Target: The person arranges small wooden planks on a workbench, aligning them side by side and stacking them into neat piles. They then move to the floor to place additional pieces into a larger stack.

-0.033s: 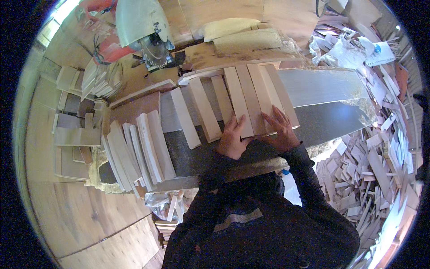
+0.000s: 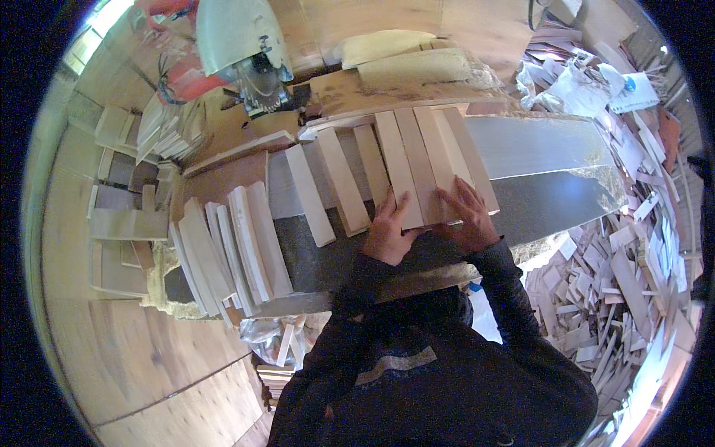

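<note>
My left hand (image 2: 389, 232) rests at the near left corner of a row of flat wooden boards laid side by side. Its thumb and forefinger stretch out over a pale board (image 2: 396, 160) and the edge beside it. My right hand (image 2: 469, 220) lies on the near ends of the boards at the row's right, fingers spread over a pale board (image 2: 441, 149) and the outermost board (image 2: 471, 160). Between the hands, a browner board (image 2: 421, 175) shows. Left of the row, a shorter brown board (image 2: 370, 164), a board (image 2: 342, 182) and another board (image 2: 309, 195) lie apart.
The boards lie on a dark grey metal worktable (image 2: 551, 205). A stack of wood strips (image 2: 223, 249) sits at its left end. A circular saw (image 2: 257, 82) with an exposed toothed blade stands beyond. Offcuts (image 2: 596, 298) pile up at the right, and more blocks (image 2: 130, 223) stand at far left.
</note>
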